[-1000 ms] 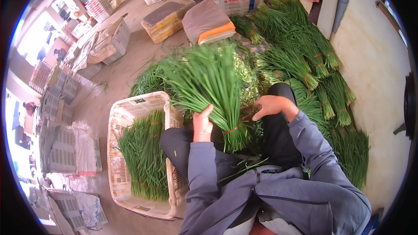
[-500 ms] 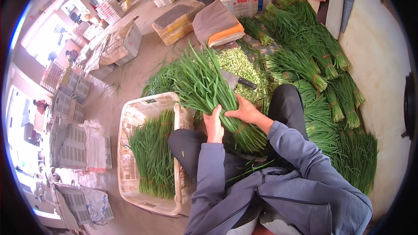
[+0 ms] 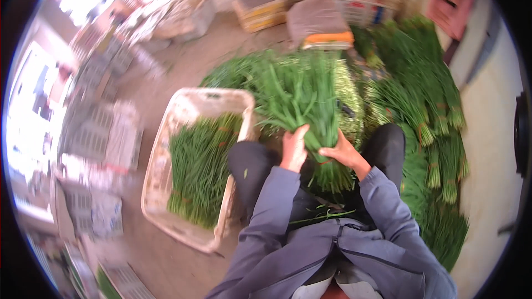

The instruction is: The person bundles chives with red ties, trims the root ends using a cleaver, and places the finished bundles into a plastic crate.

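Now right hand (image 3: 344,150), earlier off the green bunch (image 3: 309,91), grips it alongside left hand (image 3: 294,148).

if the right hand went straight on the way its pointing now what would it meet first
The bunch of green stalks: the right hand appears to be against it, though depth behind the leaves is hard to judge.

Crate (image 3: 191,108): rigid plastic, stained, matt. Held bundle (image 3: 302,97): smooth green leaves. Jacket (image 3: 310,246): matt cloth. Trousers (image 3: 252,171): dark matt cloth. Padded block (image 3: 316,16): dull cloth-like cover. Floor (image 3: 160,254): matt, concrete-like. Wall (image 3: 490,160): smooth, apparently painted.
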`<state>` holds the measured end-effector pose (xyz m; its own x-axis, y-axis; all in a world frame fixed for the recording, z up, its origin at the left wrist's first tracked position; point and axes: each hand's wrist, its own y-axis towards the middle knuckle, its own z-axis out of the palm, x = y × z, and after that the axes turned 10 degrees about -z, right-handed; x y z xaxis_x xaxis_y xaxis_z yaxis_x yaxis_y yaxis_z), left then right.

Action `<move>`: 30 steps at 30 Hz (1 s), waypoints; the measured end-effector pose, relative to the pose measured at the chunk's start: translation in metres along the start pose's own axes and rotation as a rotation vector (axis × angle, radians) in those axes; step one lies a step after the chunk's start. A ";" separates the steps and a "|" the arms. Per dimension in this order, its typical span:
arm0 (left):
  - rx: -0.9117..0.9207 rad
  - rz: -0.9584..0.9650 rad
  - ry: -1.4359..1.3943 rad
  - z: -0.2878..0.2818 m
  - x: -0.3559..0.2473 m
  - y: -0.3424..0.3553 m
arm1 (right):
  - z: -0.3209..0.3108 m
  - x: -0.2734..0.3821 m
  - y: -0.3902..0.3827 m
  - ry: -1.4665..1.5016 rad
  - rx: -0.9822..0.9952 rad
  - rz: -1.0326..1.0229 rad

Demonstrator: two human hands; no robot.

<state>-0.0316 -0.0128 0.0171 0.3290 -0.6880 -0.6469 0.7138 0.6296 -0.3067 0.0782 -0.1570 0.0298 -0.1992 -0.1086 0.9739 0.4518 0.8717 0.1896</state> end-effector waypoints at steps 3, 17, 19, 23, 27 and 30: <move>0.154 -0.106 -0.067 0.016 -0.009 -0.008 | -0.002 -0.001 -0.008 0.268 -0.024 0.170; -0.171 1.328 1.644 -0.023 -0.223 -0.156 | 0.118 0.202 0.112 0.878 0.552 0.552; -0.371 1.346 1.762 -0.047 -0.254 -0.172 | 0.159 0.186 0.137 0.838 0.844 0.533; -0.465 1.105 1.881 -0.059 -0.316 -0.192 | 0.160 0.129 0.161 0.830 0.904 0.373; -0.661 0.533 1.877 -0.164 -0.343 -0.133 | 0.090 0.049 0.116 0.873 0.714 0.497; -0.618 0.120 1.642 -0.260 -0.350 -0.071 | 0.039 0.021 0.072 0.933 0.604 0.478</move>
<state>-0.3583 0.2774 0.0838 -0.8280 0.1659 -0.5356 0.2885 0.9451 -0.1533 0.0725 -0.0774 0.0593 0.6937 0.1997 0.6920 -0.2200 0.9736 -0.0605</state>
